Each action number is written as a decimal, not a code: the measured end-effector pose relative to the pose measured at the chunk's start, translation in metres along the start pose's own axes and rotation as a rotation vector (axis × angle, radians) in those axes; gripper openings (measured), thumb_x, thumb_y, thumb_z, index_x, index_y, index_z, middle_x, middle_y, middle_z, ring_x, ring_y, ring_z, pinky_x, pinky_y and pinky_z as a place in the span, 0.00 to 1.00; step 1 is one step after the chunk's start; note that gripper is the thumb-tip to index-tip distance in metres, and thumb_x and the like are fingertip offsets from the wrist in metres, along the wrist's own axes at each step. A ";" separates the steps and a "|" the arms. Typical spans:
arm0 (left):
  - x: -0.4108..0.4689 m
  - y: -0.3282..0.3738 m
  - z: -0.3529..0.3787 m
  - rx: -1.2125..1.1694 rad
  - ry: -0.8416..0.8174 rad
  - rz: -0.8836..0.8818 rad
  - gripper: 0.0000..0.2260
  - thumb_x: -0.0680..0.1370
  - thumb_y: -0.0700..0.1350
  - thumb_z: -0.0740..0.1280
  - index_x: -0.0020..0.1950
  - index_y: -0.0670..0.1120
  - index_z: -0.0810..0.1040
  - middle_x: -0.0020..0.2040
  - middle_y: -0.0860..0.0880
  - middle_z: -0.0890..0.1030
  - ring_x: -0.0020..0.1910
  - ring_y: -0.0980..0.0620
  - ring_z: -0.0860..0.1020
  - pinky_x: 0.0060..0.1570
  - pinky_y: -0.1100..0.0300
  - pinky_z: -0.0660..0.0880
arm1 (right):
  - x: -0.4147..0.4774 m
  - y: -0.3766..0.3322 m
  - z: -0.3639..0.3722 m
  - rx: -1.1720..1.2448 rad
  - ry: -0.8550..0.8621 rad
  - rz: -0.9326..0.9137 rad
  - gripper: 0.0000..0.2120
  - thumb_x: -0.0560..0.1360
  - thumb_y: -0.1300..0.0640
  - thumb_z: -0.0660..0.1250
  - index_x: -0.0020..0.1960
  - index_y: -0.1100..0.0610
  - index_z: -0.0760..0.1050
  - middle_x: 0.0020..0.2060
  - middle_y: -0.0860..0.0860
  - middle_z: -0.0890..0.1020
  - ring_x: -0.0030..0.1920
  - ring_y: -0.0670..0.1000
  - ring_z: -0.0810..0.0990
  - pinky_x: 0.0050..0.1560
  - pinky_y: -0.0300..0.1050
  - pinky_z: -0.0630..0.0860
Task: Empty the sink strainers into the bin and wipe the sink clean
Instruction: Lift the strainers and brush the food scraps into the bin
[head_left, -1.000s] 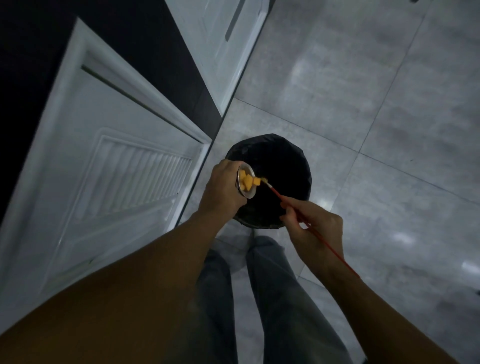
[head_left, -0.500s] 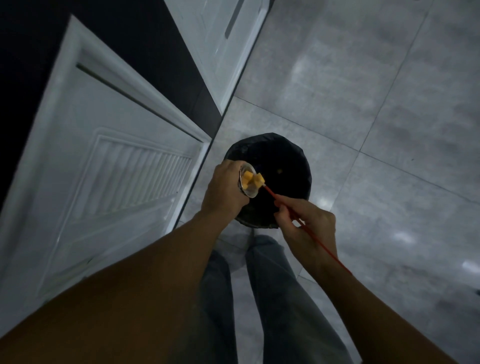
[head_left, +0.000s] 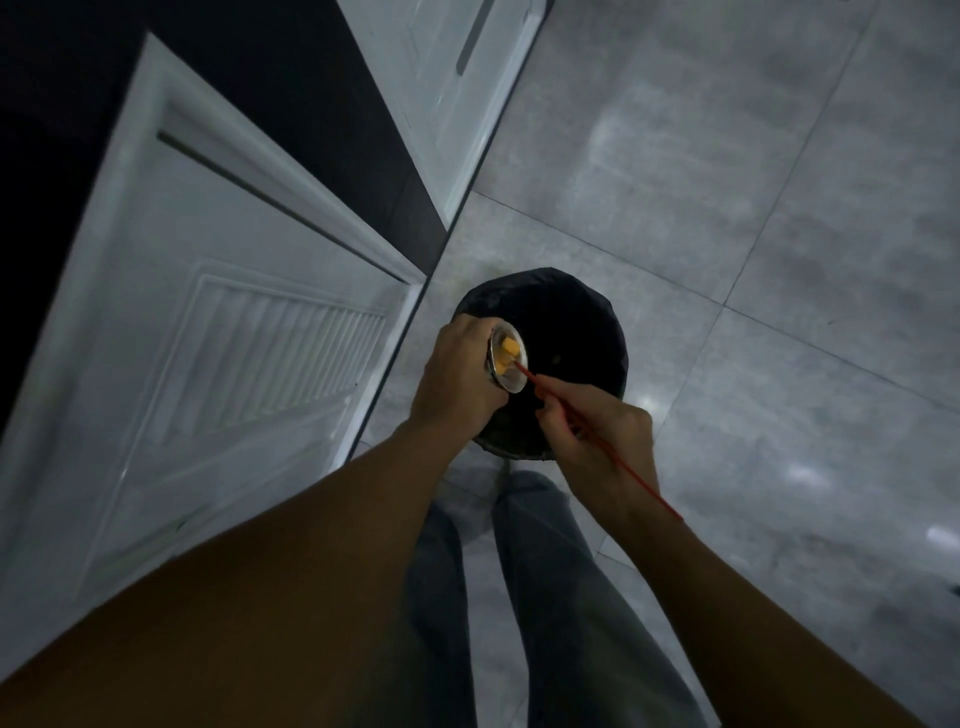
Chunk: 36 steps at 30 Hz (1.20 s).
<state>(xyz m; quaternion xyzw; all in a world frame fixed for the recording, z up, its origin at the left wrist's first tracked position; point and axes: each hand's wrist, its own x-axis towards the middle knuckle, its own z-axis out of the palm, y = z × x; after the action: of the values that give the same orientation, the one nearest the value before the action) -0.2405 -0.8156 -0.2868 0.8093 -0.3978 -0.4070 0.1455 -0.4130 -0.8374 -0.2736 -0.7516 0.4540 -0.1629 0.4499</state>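
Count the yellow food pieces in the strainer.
2. One yellow piece sits near the upper rim of the strainer; the other lies just below it, by the tip of the red stick. The left hand may hide more.

red stick (head_left: 537, 387): tip now deeper in strainer (head_left: 511, 383) | yellow scraps (head_left: 506, 348): apparently shifted inward

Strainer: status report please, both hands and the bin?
Left hand grips strainer, tilted over bin. Right hand pinches red stick, tip in strainer. Yellow scraps inside, not yet out. Nothing blocks the bin.
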 end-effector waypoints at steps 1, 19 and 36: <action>0.001 -0.001 -0.001 0.001 -0.002 -0.002 0.30 0.69 0.42 0.79 0.69 0.46 0.73 0.66 0.45 0.73 0.67 0.46 0.71 0.65 0.47 0.74 | -0.001 0.001 -0.002 -0.008 0.012 0.003 0.15 0.80 0.57 0.64 0.64 0.44 0.78 0.48 0.26 0.76 0.47 0.36 0.80 0.48 0.25 0.75; 0.006 -0.008 -0.004 0.002 -0.003 0.002 0.32 0.69 0.42 0.79 0.70 0.44 0.72 0.66 0.45 0.72 0.67 0.46 0.71 0.63 0.47 0.74 | 0.007 0.000 0.005 0.022 -0.031 0.007 0.13 0.79 0.58 0.65 0.60 0.45 0.81 0.45 0.29 0.79 0.45 0.39 0.82 0.45 0.31 0.79; 0.010 -0.008 -0.003 0.007 0.022 0.019 0.33 0.68 0.40 0.79 0.71 0.45 0.71 0.67 0.45 0.71 0.69 0.46 0.68 0.64 0.48 0.74 | -0.001 -0.001 0.015 0.067 0.026 0.103 0.12 0.79 0.57 0.65 0.59 0.47 0.81 0.47 0.34 0.81 0.47 0.39 0.82 0.49 0.30 0.79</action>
<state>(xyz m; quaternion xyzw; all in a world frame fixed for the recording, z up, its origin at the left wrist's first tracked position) -0.2306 -0.8184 -0.2953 0.8104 -0.4054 -0.3952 0.1507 -0.4027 -0.8286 -0.2809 -0.7096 0.4922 -0.1645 0.4767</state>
